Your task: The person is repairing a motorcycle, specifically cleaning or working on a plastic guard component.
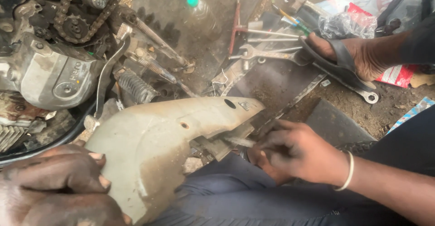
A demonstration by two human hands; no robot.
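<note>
Oily workshop ground [353,113] holds scattered spanners [267,54] beside a motorcycle engine [50,76]. Left hand [59,185] clamps the grey cover panel [154,149] across the lap; right hand [294,151] pinches a thin tool [238,141] at its bracket, the work there apparently unfinished

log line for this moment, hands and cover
left hand: grips grey cover edge | right hand: fingers at cover's bracket | cover: resting on lap

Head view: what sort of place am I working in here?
Likely an open-air motorcycle repair spot: an engine with drive chain at left, spanners scattered over the dirt ground, and a dusty body panel under both hands.
</note>
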